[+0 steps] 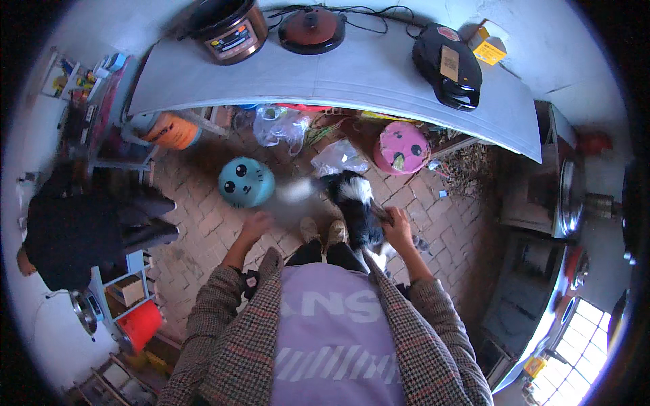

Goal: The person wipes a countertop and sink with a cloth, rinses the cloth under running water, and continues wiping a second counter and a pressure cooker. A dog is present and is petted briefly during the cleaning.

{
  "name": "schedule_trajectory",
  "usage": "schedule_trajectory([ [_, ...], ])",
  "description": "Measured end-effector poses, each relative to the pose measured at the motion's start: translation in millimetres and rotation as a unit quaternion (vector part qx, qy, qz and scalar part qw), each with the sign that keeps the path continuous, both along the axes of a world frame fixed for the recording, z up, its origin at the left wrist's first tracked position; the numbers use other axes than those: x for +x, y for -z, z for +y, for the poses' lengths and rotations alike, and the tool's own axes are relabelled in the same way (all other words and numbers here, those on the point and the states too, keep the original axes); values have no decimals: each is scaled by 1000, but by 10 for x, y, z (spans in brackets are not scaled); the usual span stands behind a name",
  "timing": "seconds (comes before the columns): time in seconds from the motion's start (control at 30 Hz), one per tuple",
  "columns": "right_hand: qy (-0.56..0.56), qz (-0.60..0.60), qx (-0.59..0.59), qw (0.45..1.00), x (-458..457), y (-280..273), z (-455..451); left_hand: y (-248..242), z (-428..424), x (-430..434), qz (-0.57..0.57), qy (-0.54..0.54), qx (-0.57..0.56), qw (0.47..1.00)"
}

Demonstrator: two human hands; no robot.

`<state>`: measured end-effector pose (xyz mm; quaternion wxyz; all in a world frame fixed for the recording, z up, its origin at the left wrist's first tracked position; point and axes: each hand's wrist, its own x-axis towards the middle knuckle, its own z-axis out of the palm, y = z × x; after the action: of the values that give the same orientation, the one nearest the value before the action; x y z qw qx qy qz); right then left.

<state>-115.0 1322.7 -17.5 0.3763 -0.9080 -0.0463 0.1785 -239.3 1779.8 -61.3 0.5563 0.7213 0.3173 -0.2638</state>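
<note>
A black-and-white furry animal [355,208], which looks like a dog or a cat, is on the brick floor just right of my shoes. My right hand [397,228] is at its side, fingers curled around a narrow grey-brown thing [380,212]; whether this is part of the animal is unclear. My left hand [256,226] is blurred by motion, just below a round teal stool [246,182] with a cartoon face. It shows no clear object in it. A blurred white shape [297,190] stretches between the stool and the animal; I cannot tell what it is.
A grey table [355,76] ahead bears a cooker pot [228,33], a brown lid [311,30] and a black appliance [449,66]. Beneath are plastic bags [279,127], a pink stool [401,147] and an orange bucket [172,131]. Another person [76,223] stands at left.
</note>
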Motion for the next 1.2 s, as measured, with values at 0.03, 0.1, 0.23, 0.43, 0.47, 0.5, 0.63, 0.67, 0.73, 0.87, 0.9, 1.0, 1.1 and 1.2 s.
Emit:
schedule_trajectory([
  [0.03, 48, 59, 30, 997, 133, 53, 207, -204, -190, 181, 14, 24, -61, 998],
  [0.1, 20, -37, 88, 995, 257, 144, 576, -562, -558, 472, 49, 32, -244, 968],
  [0.23, -22, -111, 179, 977, 230, 347, 1505, -703, -1079, 1001, 186, -106, -366, 906],
  [0.43, -40, 117, 315, 941, 101, 820, 1754, 112, -928, 1185, 224, -173, -242, 928],
  [0.47, 20, 137, 428, 893, 202, 1001, 1767, 246, -792, 1167, 229, -172, -233, 929],
  [0.5, 65, 208, 329, 919, 225, 1193, 1624, 381, -641, 1169, 233, -168, -223, 931],
  [0.63, 242, 205, 118, 941, 494, 2247, 1482, 641, 18, 1199, 247, -77, -249, 933],
  [0.67, 221, 184, 93, 953, 579, 2549, 1473, 644, 107, 1175, 225, -88, -270, 932],
  [0.73, 188, 187, 17, 964, 774, 3156, 1527, 579, 292, 1154, 235, -124, -236, 935],
  [0.87, 183, 207, -91, 957, 1132, 4179, 1669, 486, 505, 1124, 293, -175, -223, 913],
  [0.9, 190, 231, -110, 948, 1235, 4398, 1682, 537, 533, 1121, 303, -207, -216, 905],
  [1.0, 172, 231, -215, 933, 1544, 5013, 1674, 710, 602, 1042, 165, -25, -187, 968],
  [1.1, 110, 193, -203, 954, 1622, 5562, 1720, 996, 640, 924, 282, -329, -247, 867],
  [1.2, 166, 185, -140, 958, 1553, 5946, 1870, 1143, 694, 832, 289, -345, -328, 831],
])
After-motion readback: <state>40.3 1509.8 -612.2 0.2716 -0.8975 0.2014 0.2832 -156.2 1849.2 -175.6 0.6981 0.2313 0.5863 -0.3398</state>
